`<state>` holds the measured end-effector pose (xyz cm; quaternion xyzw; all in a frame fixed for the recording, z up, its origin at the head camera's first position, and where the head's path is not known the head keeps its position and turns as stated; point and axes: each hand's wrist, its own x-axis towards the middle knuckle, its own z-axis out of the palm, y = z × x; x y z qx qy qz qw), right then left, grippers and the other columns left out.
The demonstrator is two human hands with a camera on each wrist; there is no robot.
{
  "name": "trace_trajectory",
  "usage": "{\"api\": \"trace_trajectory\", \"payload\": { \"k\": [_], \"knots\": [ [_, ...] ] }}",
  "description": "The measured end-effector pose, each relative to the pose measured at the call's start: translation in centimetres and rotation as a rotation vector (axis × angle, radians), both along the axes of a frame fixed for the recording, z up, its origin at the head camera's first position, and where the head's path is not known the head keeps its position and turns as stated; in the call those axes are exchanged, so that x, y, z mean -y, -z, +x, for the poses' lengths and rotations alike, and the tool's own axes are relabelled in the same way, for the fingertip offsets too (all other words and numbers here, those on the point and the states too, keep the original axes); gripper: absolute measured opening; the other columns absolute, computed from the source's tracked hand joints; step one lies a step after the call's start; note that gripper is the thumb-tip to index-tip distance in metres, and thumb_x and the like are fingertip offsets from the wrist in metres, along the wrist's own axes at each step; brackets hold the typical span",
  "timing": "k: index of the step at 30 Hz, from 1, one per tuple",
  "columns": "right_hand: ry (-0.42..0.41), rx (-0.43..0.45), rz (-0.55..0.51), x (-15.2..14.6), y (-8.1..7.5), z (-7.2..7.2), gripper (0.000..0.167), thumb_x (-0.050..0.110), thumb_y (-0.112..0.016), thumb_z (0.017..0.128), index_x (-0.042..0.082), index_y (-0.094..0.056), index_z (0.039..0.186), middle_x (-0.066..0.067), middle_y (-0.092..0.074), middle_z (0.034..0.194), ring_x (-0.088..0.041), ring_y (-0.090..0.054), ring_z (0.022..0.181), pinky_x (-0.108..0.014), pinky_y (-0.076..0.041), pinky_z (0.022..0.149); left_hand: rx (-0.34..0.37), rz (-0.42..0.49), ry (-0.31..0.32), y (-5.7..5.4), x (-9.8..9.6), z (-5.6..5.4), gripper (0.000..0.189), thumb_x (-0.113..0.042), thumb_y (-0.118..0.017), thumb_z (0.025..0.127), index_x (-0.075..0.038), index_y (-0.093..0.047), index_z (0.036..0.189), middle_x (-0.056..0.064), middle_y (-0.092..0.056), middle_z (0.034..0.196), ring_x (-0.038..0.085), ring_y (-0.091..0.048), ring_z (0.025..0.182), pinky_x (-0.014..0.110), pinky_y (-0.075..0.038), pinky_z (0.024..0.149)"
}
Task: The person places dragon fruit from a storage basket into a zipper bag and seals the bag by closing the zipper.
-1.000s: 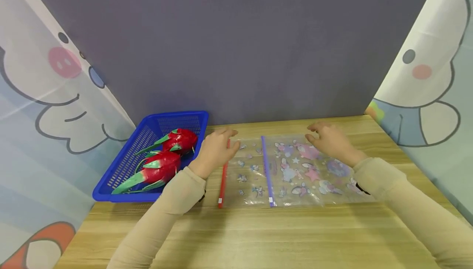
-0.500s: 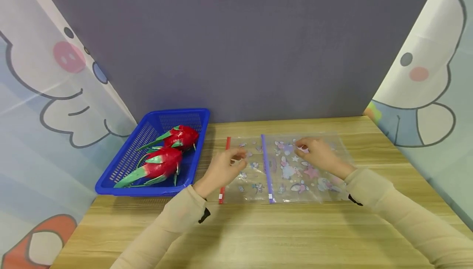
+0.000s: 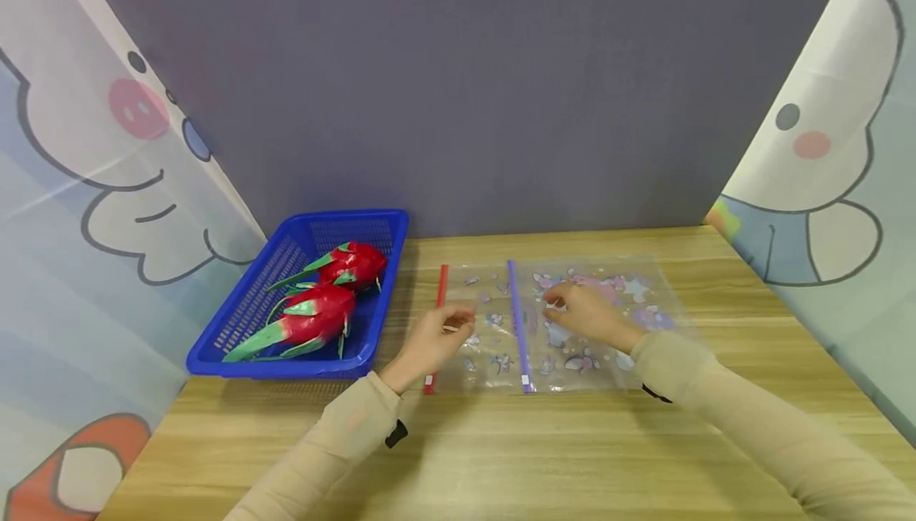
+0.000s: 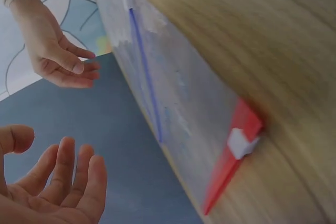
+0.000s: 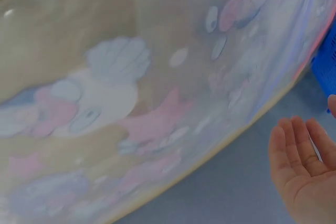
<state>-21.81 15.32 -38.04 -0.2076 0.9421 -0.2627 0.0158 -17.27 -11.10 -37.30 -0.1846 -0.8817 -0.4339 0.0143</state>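
Note:
Two clear zip bags with cartoon prints lie flat on the table. One has a red slider strip (image 4: 227,161) along its left edge; that red-edged zip bag (image 3: 487,380) borders or overlaps the purple-edged zip bag (image 3: 576,380) on its right. My left hand (image 3: 432,338) hovers over the red-edged bag, fingers loosely bent around nothing. Above the purple-edged bag is my right hand (image 3: 590,314), also holding nothing, with relaxed fingers pointing left. Both palms show in the wrist views, apart from the bags.
On the left stands a blue plastic basket (image 3: 286,371) holding two dragon fruits (image 3: 322,318) with green leaf tips. A dark grey panel (image 3: 465,91) rises behind the wooden table (image 3: 501,457). Cartoon-printed curtains (image 3: 809,139) flank both sides.
My right hand has moved left from the far part of the purple-edged bag toward its strip. My left hand has come nearer to me, off the red strip's far end. The bags stay put.

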Motion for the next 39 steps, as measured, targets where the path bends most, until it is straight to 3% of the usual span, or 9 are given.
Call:
{"api": "trace_trajectory", "payload": {
  "k": [6, 12, 15, 19, 21, 29, 39],
  "knots": [
    [0.051, 0.053, 0.016, 1.6, 0.7, -1.0, 0.038, 0.019, -0.062, 0.085, -0.005, -0.057, 0.115, -0.016, -0.064, 0.103, -0.025, -0.061, 0.088, -0.039, -0.052, 0.077, 0.026, -0.027, 0.019, 1.0, 0.4, -0.3, 0.025, -0.019, -0.054, 0.091, -0.009, -0.064, 0.112, 0.004, -0.067, 0.103, 0.017, -0.062, 0.092, 0.029, -0.051, 0.080],
    [0.087, 0.097, 0.030, 2.9, 1.3, -1.7, 0.047, 0.023, -0.065, 0.083, -0.005, -0.053, 0.119, -0.015, -0.062, 0.106, -0.018, -0.060, 0.079, -0.036, -0.052, 0.077, 0.042, -0.026, 0.026, 1.4, 0.3, -0.4, 0.025, -0.019, -0.054, 0.091, -0.007, -0.064, 0.112, 0.005, -0.067, 0.103, 0.018, -0.062, 0.092, 0.031, -0.051, 0.080],
    [0.085, 0.140, 0.015, 3.7, 1.4, -1.8, 0.050, 0.024, -0.066, 0.083, -0.005, -0.050, 0.120, -0.017, -0.060, 0.108, -0.012, -0.054, 0.064, -0.031, -0.052, 0.069, 0.052, -0.036, 0.027, 1.5, 0.3, -0.6, 0.027, -0.020, -0.054, 0.091, -0.006, -0.063, 0.113, 0.004, -0.067, 0.102, 0.019, -0.062, 0.092, 0.032, -0.051, 0.079],
    [0.100, 0.181, 0.034, 4.7, 1.7, -2.1, 0.059, 0.030, -0.068, 0.081, -0.007, -0.047, 0.122, -0.013, -0.063, 0.089, -0.007, -0.040, 0.045, -0.022, -0.043, 0.049, 0.048, -0.045, 0.039, 1.7, 0.4, -0.8, 0.027, -0.020, -0.054, 0.091, -0.005, -0.063, 0.113, 0.004, -0.067, 0.101, 0.020, -0.063, 0.092, 0.032, -0.051, 0.077],
    [0.119, 0.203, 0.061, 5.1, 1.9, -2.3, 0.065, 0.034, -0.069, 0.080, -0.006, -0.046, 0.125, -0.009, -0.061, 0.083, -0.007, -0.039, 0.044, -0.021, -0.040, 0.047, 0.051, -0.051, 0.043, 1.7, 0.4, -0.8, 0.027, -0.019, -0.054, 0.091, -0.005, -0.063, 0.113, 0.004, -0.067, 0.101, 0.021, -0.063, 0.092, 0.032, -0.051, 0.077],
    [0.151, 0.202, 0.146, 5.5, 2.3, -2.9, 0.073, 0.041, -0.071, 0.076, -0.007, -0.045, 0.124, -0.015, -0.055, 0.103, -0.021, -0.056, 0.076, -0.039, -0.051, 0.075, 0.063, -0.064, 0.047, 1.9, 0.5, -0.9, 0.029, -0.021, -0.054, 0.092, -0.005, -0.062, 0.114, 0.003, -0.066, 0.102, 0.020, -0.062, 0.093, 0.031, -0.051, 0.077],
    [0.149, 0.182, 0.167, 5.7, 3.2, -3.1, 0.065, 0.039, -0.072, 0.074, -0.005, -0.050, 0.117, -0.010, -0.053, 0.093, -0.022, -0.053, 0.079, -0.038, -0.049, 0.072, 0.067, -0.073, 0.049, 2.3, 0.6, -0.8, 0.027, -0.019, -0.054, 0.091, -0.005, -0.063, 0.112, 0.004, -0.067, 0.103, 0.020, -0.062, 0.093, 0.033, -0.051, 0.078]
  ]
}}
